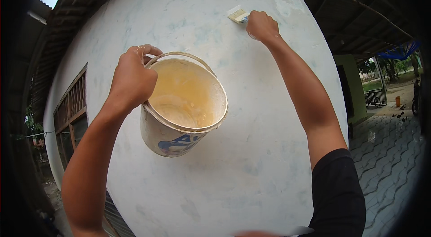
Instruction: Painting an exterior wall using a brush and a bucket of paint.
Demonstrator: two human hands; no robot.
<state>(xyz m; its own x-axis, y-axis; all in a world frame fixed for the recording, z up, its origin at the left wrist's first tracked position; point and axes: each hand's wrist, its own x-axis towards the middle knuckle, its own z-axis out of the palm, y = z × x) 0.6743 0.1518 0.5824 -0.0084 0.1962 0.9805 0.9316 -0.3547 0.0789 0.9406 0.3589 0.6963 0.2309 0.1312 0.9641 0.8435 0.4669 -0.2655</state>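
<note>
My left hand (134,75) is closed on the rim and handle of a white paint bucket (173,143), which hangs tilted toward me in front of the wall. Pale, watery residue coats its inside; how much liquid it holds I cannot tell. Higher up and to the right, my right hand (261,26) grips a paintbrush (238,14) by its handle, mostly hidden in the fist. The bristles are pale and point left, at or very near the white wall (265,147). Bluish-grey patches and rough spots mark the wall's surface.
On the left a barred wooden window (72,102) is set in the wall, under tiled eaves (74,8). A patterned tile floor (381,160) stretches to the right beneath a roof. Farther back are a bicycle (372,98), an orange bin (398,101) and trees.
</note>
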